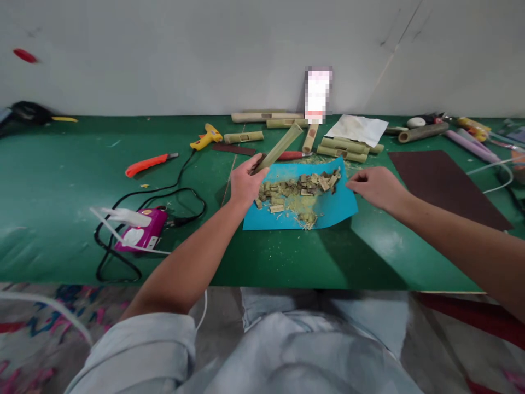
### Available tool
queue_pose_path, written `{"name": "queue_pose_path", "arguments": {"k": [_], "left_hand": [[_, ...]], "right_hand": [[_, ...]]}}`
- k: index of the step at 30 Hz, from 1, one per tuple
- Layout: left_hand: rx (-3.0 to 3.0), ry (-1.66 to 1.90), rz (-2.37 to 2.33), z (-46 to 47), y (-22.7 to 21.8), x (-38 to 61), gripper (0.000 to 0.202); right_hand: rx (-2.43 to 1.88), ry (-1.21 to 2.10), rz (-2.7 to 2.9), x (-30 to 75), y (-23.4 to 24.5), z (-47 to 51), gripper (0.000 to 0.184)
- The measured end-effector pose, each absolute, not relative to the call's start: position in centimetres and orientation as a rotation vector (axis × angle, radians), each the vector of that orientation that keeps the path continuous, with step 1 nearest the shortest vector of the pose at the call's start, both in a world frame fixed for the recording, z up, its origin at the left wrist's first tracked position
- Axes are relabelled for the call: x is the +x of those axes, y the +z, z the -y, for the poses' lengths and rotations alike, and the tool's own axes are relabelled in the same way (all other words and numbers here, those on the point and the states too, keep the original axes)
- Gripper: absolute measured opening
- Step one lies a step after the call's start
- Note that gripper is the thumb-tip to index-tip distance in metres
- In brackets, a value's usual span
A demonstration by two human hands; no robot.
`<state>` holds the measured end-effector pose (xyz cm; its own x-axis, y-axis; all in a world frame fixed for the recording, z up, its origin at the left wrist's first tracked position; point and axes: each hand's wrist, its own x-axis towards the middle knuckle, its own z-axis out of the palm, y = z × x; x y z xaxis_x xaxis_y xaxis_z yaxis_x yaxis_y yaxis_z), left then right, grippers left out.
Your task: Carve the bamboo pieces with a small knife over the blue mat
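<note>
The step in hand looks like dealing with cutting waste while a workpiece is kept out of the way. The left hand [245,178] is clamped around the near end of a bamboo tube [283,146], which slants up toward the far right, raised over the far left part of a blue sheet [342,210]. The right hand [377,186] has its thumb and fingers together, and the grip seems to be on the sheet's right edge, which rises and curls there.

Bamboo chips [305,184] lie in a band across the sheet, with pale sawdust [299,203] on their near side; a few specks are on the green bench [287,265] in front. Just beyond the sheet lie a red-handled tool [291,156] and, farther right, cut bamboo pieces [342,154].

Moving the sheet calls for a firm pinch and a slow, level lift, as the raised right side could tip the chips leftward. The left grip needs to hold the tube clear, or set it down if both hands are wanted for the sheet.
</note>
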<state>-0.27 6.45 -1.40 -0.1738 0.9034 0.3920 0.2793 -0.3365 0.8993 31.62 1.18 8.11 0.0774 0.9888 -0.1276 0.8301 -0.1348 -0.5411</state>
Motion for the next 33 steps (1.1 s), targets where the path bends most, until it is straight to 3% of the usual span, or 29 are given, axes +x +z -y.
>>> {"name": "queue_pose_path", "arguments": {"k": [11, 23, 33], "left_hand": [[1.570, 1.569, -1.369, -6.6, -1.5, -0.2, 0.048], [1.567, 1.558, -1.355, -6.6, -1.5, -0.3, 0.049], [1.559, 1.594, -1.354, -6.6, -1.6, -0.5, 0.047]], "right_hand": [[-1.868, 0.486, 1.897, 29.4, 11.6, -0.9, 0.016], [-1.602, 0.187, 2.189, 29.4, 10.9, 0.2, 0.016], [-1.465, 0.245, 2.159, 26.9, 11.5, -0.3, 0.010]]}}
